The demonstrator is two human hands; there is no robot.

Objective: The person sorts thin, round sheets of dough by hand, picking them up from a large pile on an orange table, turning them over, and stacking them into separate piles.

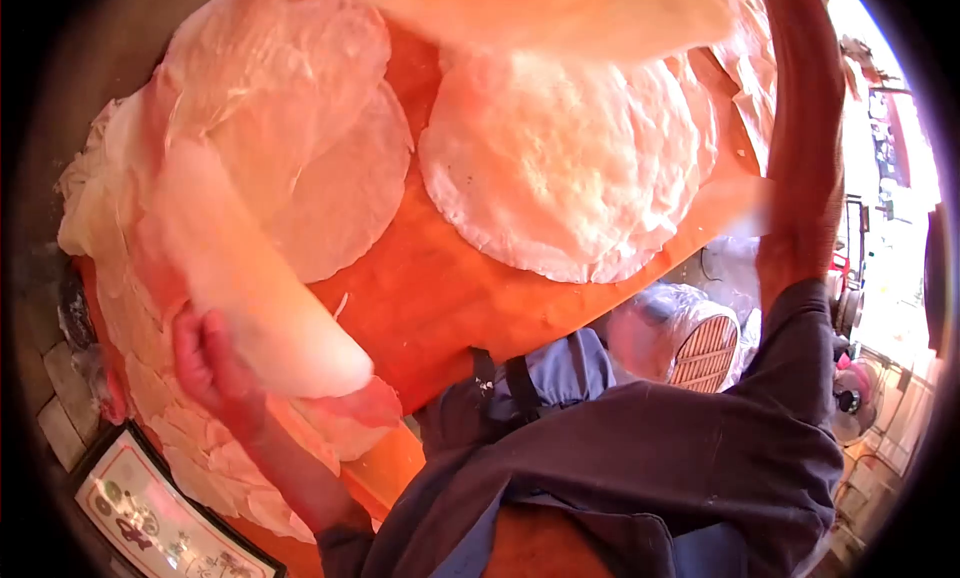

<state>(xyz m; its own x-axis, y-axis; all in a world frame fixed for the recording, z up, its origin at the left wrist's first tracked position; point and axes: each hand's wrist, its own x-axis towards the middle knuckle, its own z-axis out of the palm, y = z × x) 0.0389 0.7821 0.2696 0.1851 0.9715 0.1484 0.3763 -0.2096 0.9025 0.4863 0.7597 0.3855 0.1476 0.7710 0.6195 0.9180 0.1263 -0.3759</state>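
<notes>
Fingers curled, my left hand (212,360) is closed at the edge of a long, pale, folded sheet (270,288), which is blurred by motion. Its exact grip is hard to see. My right forearm (803,128) reaches up along the right side, and the hand is outside the frame. Across the top hangs another pale, blurred sheet (560,13); what holds it is hidden. Below it lies a stack of thin round sheets (570,168). Further thin, wrinkled, translucent round sheets (290,128) overlap at the upper left.
Everything lies on an orange-red table (440,298). Many overlapping pale sheets (200,458) cover its left side. A framed picture (165,513) stands at the lower left. Right of the table are a plastic-wrapped item with a slatted face (705,353) and a fan (855,388).
</notes>
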